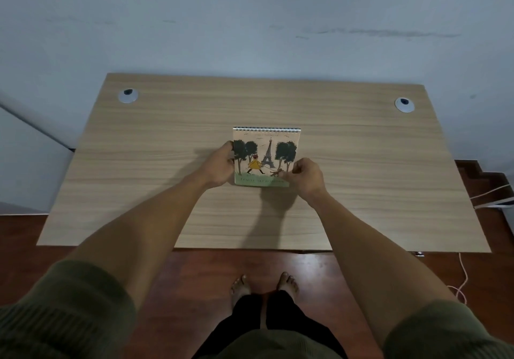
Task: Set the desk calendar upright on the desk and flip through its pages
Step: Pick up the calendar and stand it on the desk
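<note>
Right hand: my right hand point(304, 176) sits at the lower right corner of the desk calendar point(265, 156), fingers curled in, thumb and fingertips pinched together on the bottom edge of the cover. I judge it has hold of the cover sheet, though I cannot tell whether it has one page or several.
Left hand: my left hand point(219, 164) is on the calendar's left edge, half closed around it, thumb over the front and fingers tucked behind, steadying it.
Calendar: it stands or leans near the middle of the desk point(167, 192), cover facing me, spiral binding point(267, 129) along its far top edge. The cover shows a tower, trees and a figure in yellow. Whether its base is fully spread and bearing on the wood I cannot tell; my hands hide the lower edge.
Desk around the calendar: bare wood on every side; one cable grommet point(128, 95) well beyond the calendar to its far left, another grommet point(404, 105) well beyond it to its far right.
Step in hand: setting upright looks about done; I read this as the start of the first page flip.
Next move: lift the pinched corner up and over the binding to the calendar's far side, with the left hand keeping the frame from tipping back or sliding.
</note>
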A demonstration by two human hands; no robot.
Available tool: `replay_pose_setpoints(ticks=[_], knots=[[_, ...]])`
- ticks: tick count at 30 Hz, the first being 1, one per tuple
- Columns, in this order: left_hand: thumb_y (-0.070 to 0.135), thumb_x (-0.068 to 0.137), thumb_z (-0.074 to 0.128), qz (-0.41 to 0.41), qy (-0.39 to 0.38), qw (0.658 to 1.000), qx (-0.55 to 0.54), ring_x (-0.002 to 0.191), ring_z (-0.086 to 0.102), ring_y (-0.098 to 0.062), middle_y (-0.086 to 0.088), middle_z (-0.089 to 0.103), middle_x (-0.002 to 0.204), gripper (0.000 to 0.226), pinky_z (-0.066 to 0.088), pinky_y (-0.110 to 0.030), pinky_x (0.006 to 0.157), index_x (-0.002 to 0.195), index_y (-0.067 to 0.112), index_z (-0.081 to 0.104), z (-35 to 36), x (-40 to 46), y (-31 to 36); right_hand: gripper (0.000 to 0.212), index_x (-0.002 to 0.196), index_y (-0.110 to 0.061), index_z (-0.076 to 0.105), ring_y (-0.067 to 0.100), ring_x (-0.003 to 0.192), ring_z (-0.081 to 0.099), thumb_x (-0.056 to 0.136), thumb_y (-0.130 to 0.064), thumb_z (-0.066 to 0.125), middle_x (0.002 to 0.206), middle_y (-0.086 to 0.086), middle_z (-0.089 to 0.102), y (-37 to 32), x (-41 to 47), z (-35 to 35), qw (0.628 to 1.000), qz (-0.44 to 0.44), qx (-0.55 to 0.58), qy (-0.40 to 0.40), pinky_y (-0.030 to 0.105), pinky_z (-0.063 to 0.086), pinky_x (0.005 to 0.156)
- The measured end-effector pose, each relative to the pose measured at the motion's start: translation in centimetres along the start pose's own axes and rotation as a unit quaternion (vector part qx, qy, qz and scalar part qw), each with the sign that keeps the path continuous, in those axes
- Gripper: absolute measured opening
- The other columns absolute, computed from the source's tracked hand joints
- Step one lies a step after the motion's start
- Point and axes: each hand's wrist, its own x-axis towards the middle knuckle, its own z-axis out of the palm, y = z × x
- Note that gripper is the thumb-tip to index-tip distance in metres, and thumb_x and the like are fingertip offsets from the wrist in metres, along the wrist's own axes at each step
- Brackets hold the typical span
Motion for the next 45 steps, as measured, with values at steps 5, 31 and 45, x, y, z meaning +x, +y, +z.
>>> replay_pose_setpoints(ticks=[5,31,45], knots=[[-0.008,0.096,0.04,0.007,0.001,1.0,0.005,0.125,0.045,-0.012,-0.006,0.049,0.146,0.049,0.039,-0.009,0.085,0.143,0.006,0.042,0.0,0.3,0.0,0.039,0.065,-0.01,0.05,0.012,0.066,0.051,0.084,-0.008,0.084,0.071,0.005,0.055,-0.4,-0.2,-1.2,0.999,0.013,-0.006,-0.039,0.015,0.033,0.041],[0.001,0.1,0.047,0.026,0.06,0.997,-0.03,0.122,0.059,-0.019,-0.004,0.066,0.128,0.029,0.045,-0.007,0.084,0.125,0.003,0.062,0.7,1.4,-1.5,0.029,0.07,-0.01,0.057,-0.002,0.05,0.049,0.089,-0.011,0.08,0.064,-0.002,0.056,-1.4,-0.8,-3.9,0.994,-0.038,0.034,-0.097,0.015,0.037,0.049],[0.008,0.092,0.06,0.078,0.053,0.993,0.073,0.094,0.069,-0.027,-0.008,0.073,0.101,0.023,0.059,-0.029,0.08,0.112,0.001,0.065,-0.6,1.9,-1.2,0.013,0.094,-0.002,0.074,0.024,0.064,0.067,0.095,-0.013,0.067,0.083,0.014,0.074,-7.7,-2.2,-6.5,0.956,0.03,0.221,-0.192,0.03,0.059,0.06]])
